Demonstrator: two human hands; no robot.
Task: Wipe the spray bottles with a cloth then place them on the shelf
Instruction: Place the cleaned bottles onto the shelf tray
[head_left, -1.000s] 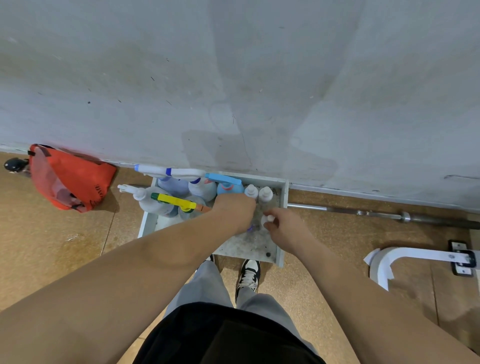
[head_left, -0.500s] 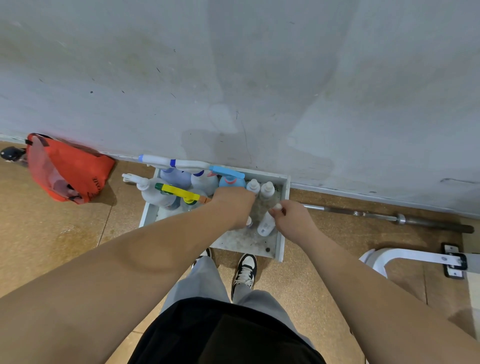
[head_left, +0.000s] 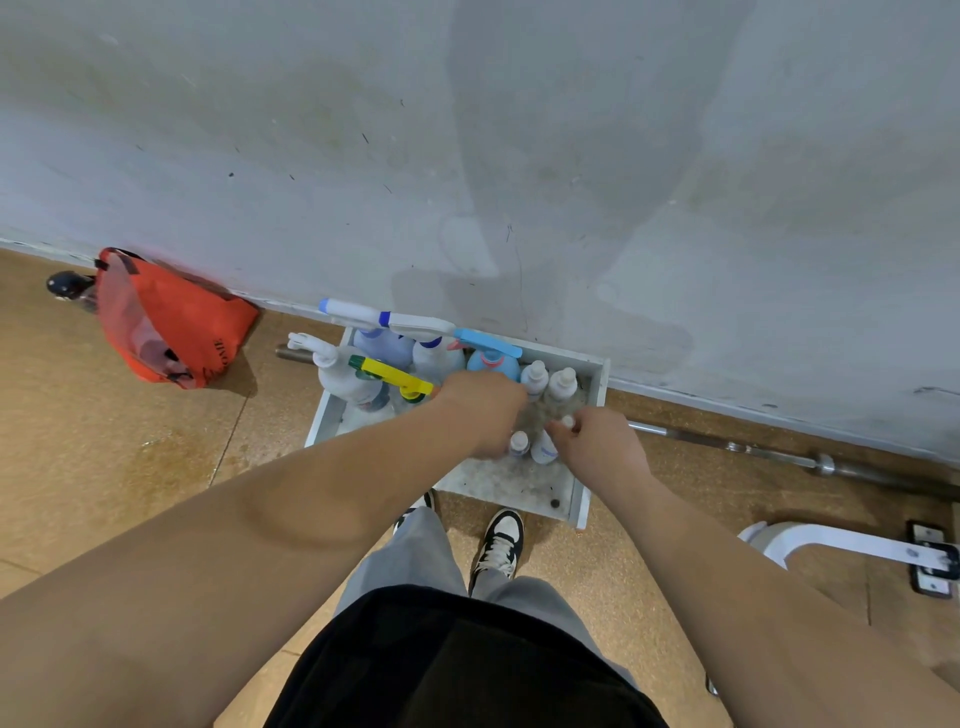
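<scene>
Because the left hand (head_left: 483, 410) shows only its back to the camera, its fingers are hidden beneath it, and I cannot tell whether they grip anything. A small capped bottle (head_left: 518, 442) stands right at its near edge, touching or almost touching. Just to that hand's right, the right hand (head_left: 597, 441) curls its fingertips together on the cap of a small white bottle (head_left: 544, 449), which leans with its top toward that hand. The knuckles cover most of the pinch.

Both hands are over a shallow white tray (head_left: 581, 512) set on the floor against the wall. Beyond the left hand, the spray bottles (head_left: 384, 347) stand packed close at the tray's far-left end. The left wrist cuts off the near end of a yellow trigger (head_left: 389, 371), and the labels are too small to read. Beyond the gap between the hands, two upright small bottles (head_left: 535, 376) stand side by side.

Well to the left of the left hand lies a red bag (head_left: 171, 322). To the right of the right hand a metal bar (head_left: 779, 452) runs along the wall and is cut off by the frame edge.
</scene>
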